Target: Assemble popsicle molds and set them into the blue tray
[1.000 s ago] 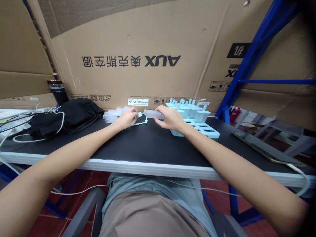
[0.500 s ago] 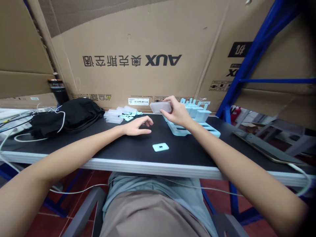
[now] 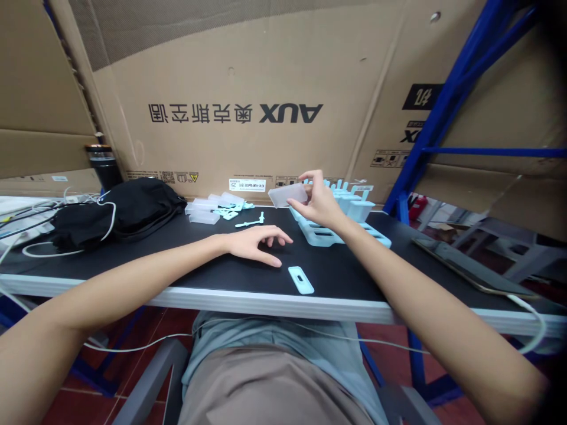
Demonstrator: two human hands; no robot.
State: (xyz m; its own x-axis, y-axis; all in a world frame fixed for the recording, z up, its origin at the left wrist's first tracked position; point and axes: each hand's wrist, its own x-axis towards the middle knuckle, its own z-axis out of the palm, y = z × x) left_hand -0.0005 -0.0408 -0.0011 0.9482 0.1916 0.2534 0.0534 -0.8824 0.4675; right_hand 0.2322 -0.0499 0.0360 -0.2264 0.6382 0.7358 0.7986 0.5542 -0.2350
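Observation:
My right hand grips a translucent ice-pop mould cup between thumb and fingers, held tilted above the table in front of the light-blue mould stand. Over the middle of the table, my left hand is open with its fingers apart and nothing in it. Just right of its thumb a light-blue slotted lid lies flat near the front edge. Behind that hand rests a light-blue stick. Several clear mould cups and a pile of blue lids and sticks lie farther back on the left.
Blue-capped moulds stand in the stand. A black cloth bag, cables and a dark bottle occupy the left. A tablet with a white cable lies at right, beside a blue frame post. Cardboard walls the back.
My left hand has moved right and nearer the front edge. The slotted lid has turned and shifted closer to me. The stick behind my hand now shows. My right hand still holds the cup.

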